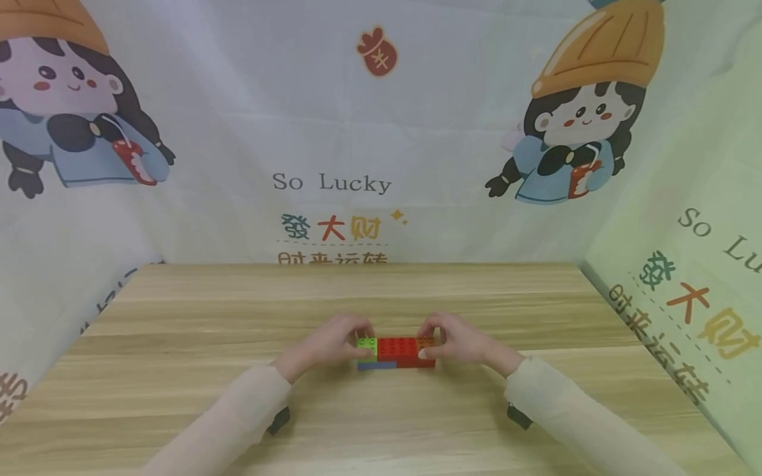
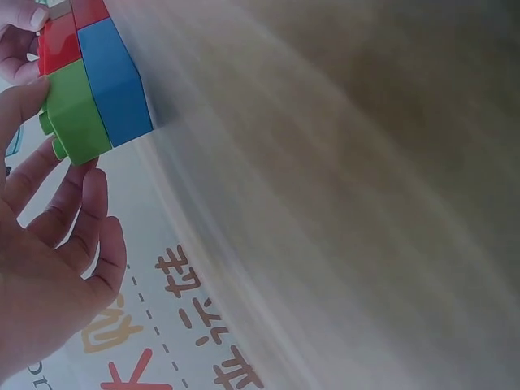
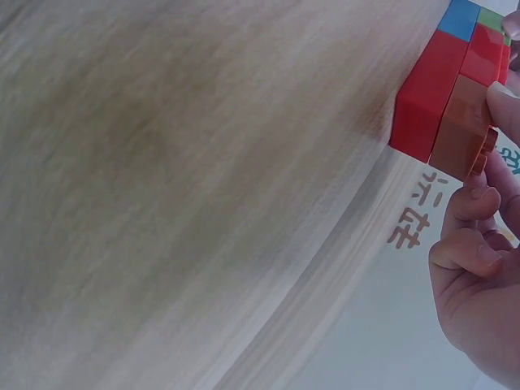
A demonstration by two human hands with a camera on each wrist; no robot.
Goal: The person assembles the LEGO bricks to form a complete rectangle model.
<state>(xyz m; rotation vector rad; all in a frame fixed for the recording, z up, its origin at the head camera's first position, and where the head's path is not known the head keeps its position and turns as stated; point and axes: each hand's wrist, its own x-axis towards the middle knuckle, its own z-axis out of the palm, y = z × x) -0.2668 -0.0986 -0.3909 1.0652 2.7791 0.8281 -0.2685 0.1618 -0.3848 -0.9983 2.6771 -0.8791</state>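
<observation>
A two-layer row of toy building bricks sits on the wooden table, in front of me at the middle. Its upper layer runs from a green brick (image 1: 367, 345) through a red brick (image 1: 397, 348) to a brown brick (image 3: 461, 126). Below lie a blue brick (image 2: 118, 77) on the left and another red brick (image 3: 424, 93) on the right. My left hand (image 1: 336, 339) pinches the green brick at the left end, thumb on the near side. At the opposite end my right hand (image 1: 457, 340) pinches the brown brick between thumb and fingers. Studs show on top.
The wood-grain table (image 1: 381, 423) surrounds the bricks on all sides. A printed cloth (image 1: 452, 218) with cartoon figures and lettering hangs behind the table and along both sides. Dark wrist devices (image 1: 519, 415) show beneath both light sleeves (image 1: 553, 396).
</observation>
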